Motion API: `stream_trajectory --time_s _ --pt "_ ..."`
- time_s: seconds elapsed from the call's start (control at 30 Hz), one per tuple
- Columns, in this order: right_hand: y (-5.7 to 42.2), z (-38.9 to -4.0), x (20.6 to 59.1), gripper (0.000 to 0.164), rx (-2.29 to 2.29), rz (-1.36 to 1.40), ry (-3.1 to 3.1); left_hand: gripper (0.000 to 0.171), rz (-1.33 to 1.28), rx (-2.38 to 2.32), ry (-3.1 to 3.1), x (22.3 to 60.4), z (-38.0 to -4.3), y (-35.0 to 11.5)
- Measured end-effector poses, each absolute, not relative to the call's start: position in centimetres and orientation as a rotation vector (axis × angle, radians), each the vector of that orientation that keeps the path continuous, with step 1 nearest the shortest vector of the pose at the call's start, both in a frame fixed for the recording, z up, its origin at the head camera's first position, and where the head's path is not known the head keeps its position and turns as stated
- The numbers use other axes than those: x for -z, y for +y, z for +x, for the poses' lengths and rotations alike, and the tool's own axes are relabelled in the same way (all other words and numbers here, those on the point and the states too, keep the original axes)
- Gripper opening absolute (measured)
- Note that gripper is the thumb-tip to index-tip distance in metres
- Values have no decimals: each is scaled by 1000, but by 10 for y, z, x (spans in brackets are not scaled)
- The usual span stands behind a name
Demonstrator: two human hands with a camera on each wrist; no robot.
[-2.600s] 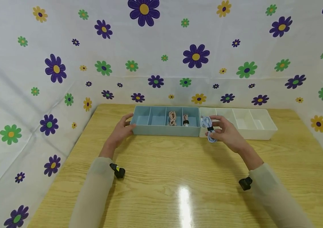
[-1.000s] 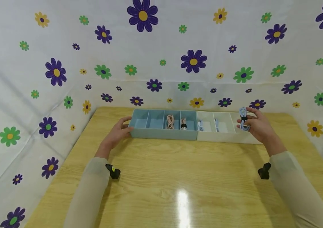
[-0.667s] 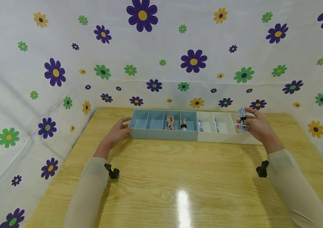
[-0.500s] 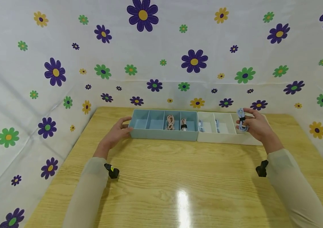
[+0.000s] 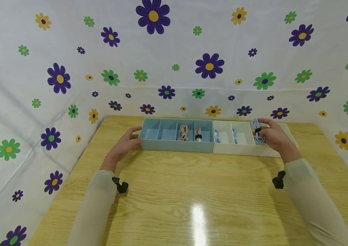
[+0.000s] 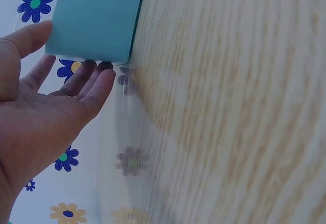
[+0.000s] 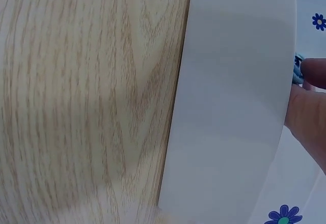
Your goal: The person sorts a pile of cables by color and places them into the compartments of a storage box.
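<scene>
Near the back of the table, my right hand [image 5: 275, 136] pinches a light-blue coiled cable [image 5: 256, 128] bound by a black strap. The bundle's lower end dips into the third compartment of the white divided box [image 5: 244, 149]. In the right wrist view, the box's side [image 7: 232, 91] covers most of the cable. My left hand [image 5: 124, 145] lies against the left end of the blue divided box [image 5: 177, 146]. Its fingers are loosely extended at that end in the left wrist view, where the box's end [image 6: 99, 18] fills the top.
Pink coiled cables [image 5: 184, 132] and a black-strapped pale bundle [image 5: 198, 134] occupy the blue box's two right compartments. Light-blue cables [image 5: 217, 136] lie in the white box's first two compartments. Both boxes stand end to end before a flowered cloth [image 5: 161, 51] on the wooden table [image 5: 167, 191].
My right hand carried the blue cable rightward from the white box's left end, then lowered it slightly, drifting back left, into the third compartment. My left hand stays at the blue box.
</scene>
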State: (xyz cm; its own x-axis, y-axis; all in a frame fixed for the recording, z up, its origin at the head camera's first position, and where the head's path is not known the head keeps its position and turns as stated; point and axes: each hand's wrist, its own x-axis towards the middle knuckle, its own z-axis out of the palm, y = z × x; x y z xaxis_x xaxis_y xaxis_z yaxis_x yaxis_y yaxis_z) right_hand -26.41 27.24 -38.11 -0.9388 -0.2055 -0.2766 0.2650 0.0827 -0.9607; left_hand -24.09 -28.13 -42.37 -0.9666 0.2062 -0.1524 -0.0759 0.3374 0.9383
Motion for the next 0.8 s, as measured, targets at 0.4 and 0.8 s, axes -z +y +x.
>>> stream_trajectory --time_s 0.4,0.8 --pt "269 -271 381 62 1878 197 1963 65 101 -1657 2363 421 -237 -281" --pt "266 -276 378 45 1936 369 1862 64 102 -1660 2364 421 -240 -282"
